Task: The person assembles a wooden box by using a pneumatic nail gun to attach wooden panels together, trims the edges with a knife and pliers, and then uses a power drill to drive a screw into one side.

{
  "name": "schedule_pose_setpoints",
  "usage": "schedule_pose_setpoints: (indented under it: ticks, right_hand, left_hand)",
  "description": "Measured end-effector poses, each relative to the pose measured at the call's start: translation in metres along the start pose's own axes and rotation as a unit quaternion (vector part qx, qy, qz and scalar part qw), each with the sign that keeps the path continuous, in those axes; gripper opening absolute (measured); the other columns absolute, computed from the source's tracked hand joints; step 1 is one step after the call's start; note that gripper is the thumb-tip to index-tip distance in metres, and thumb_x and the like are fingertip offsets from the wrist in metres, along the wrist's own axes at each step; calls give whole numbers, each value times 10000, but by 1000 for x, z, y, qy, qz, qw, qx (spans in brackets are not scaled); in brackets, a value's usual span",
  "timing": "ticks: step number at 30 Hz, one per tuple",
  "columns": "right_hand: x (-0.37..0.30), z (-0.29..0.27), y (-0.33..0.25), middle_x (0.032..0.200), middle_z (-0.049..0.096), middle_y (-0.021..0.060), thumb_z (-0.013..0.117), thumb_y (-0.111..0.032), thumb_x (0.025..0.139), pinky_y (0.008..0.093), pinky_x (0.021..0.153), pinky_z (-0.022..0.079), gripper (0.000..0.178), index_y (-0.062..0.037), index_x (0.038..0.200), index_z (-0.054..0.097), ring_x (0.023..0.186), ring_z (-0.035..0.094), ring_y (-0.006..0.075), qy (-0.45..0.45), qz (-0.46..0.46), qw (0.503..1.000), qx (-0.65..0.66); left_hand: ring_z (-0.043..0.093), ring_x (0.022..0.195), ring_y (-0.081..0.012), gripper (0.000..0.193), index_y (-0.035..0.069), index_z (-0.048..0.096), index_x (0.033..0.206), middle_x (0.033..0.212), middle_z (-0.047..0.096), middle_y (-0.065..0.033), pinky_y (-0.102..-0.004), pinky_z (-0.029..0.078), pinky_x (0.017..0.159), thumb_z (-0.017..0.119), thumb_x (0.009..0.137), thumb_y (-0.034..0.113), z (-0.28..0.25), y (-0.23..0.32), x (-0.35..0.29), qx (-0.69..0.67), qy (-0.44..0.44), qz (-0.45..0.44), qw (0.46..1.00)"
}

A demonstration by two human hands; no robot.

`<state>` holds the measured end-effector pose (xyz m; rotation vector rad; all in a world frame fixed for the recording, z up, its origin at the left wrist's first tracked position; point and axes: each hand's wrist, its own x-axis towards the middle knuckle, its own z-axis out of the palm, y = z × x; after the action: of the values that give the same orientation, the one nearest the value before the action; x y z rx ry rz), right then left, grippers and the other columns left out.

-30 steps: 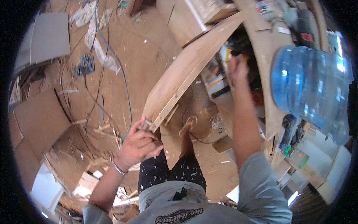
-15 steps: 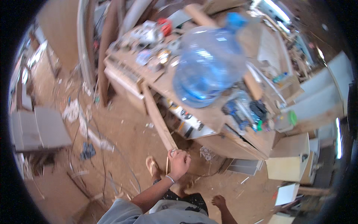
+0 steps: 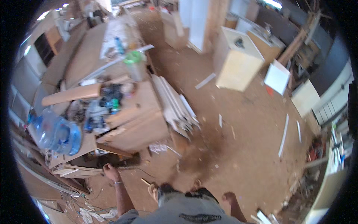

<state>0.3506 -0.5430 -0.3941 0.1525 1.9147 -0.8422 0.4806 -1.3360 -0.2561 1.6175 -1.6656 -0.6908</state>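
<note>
My left hand (image 3: 110,171) is at the near end of a narrow wooden board (image 3: 87,171), its fingers curled against that end. The board runs along the front of a dark open compartment (image 3: 123,159) under the workbench (image 3: 147,119). Dimness and blur hide what lies inside. My right hand (image 3: 228,197) hangs low on the right, away from any object. Blur hides its fingers. On the bench's left corner a large blue water bottle (image 3: 59,132) lies tilted.
Bags and bottles clutter the bench beside a green-lidded container (image 3: 134,63) and a tan padded piece (image 3: 71,94). Long strips (image 3: 175,104) lean on its right side. A pale cabinet (image 3: 238,59) stands ahead. Offcuts (image 3: 283,134) litter the dirt floor.
My view has swung to the right, so the bench and bottle now sit at the left. My left hand stays at the board's end. My right hand still hangs low.
</note>
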Motion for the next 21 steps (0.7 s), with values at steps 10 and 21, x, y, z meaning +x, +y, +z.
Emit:
schedule_pose_setpoints:
  ticks: [10,21]
  right_hand:
    - [133,-266,-357,884,675,52,684,-93,886,274,678,539,133,-6,982,658,810,641,140,246,-152,931,225]
    - [479,-570,-476,796,678,120,651,-235,869,432,674,521,170,-69,884,687,724,655,260,155,-182,898,-369]
  left_hand:
    - [674,1043,-248,320,65,719,1075,1110,716,-127,-379,525,897,645,912,330,276,129,-302,188,-789,242,533]
    - [703,881,-217,320,15,660,1146,984,725,-140,-366,545,814,610,951,263,652,466,-301,19,-707,137,694]
